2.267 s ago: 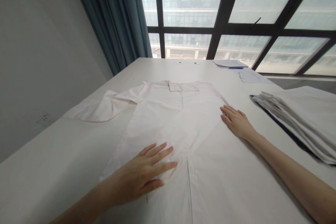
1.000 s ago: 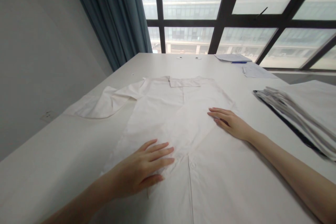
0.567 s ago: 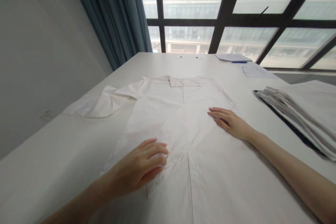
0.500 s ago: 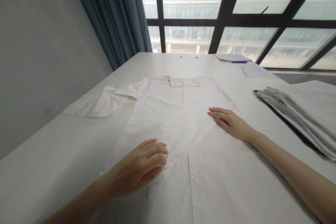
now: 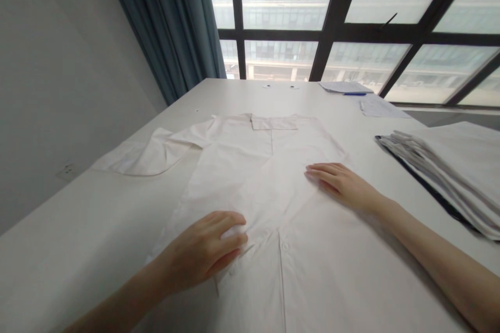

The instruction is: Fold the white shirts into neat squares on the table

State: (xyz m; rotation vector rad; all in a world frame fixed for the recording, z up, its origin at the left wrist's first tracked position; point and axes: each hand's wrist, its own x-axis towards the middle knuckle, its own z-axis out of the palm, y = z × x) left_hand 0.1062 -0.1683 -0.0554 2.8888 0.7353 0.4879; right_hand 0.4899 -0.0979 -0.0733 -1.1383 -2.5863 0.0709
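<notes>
A long white coat (image 5: 250, 166) lies spread on the table, its folded collar (image 5: 274, 123) at the far end. One sleeve (image 5: 156, 153) stretches out to the left. A front edge runs down the lower middle, with a button (image 5: 285, 246) beside it. My left hand (image 5: 209, 242) rests at the lower left of the coat, fingers curled. Its thumb and a finger come together on a crease of the cloth, while another finger stands apart above. Further up on the right side, my right hand (image 5: 338, 181) lies flat on the fabric, palm down, fingers stretched out.
A pile of folded white cloth (image 5: 461, 161) with a dark layer beneath sits on the right of the white table (image 5: 128, 213). Papers (image 5: 346, 87) and a blue pen (image 5: 354, 94) lie at the back right. A blue curtain (image 5: 167, 21) and windows stand behind.
My left hand's upper finger has parted from the one below it. My right hand has slid slightly left and down on the coat. The coat lies nearly the same.
</notes>
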